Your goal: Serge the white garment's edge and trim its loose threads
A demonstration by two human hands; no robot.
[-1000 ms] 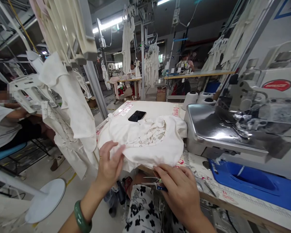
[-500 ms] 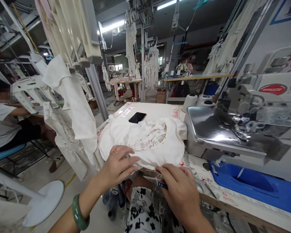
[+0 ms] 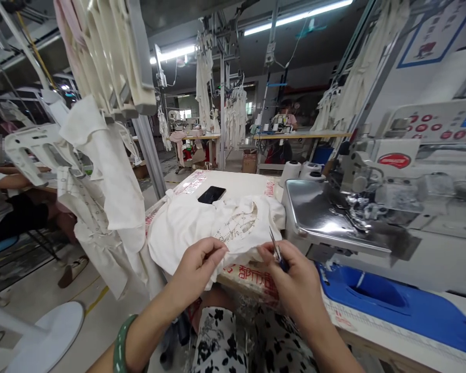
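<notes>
A white garment [image 3: 194,223] with a printed neckline lies bunched on the near left end of the sewing table [image 3: 244,182]. My left hand [image 3: 197,269] pinches the garment's near edge and lifts it slightly. My right hand [image 3: 291,277] grips the same edge close by and holds small thread snips [image 3: 276,251] with a blue handle, blades pointing up. A green bangle is on my left wrist.
A black phone [image 3: 212,195] lies on the table behind the garment. An overlock sewing machine [image 3: 353,207] with a shiny plate stands to the right, above a blue tray [image 3: 380,295]. White garments on hangers [image 3: 101,171] hang at left. Other people sit at stations left and far back.
Both hands rose from the table edge and drew the garment's near edge up between them. The snips, earlier low under my right hand, now point upward. The camera tilted up slightly.
</notes>
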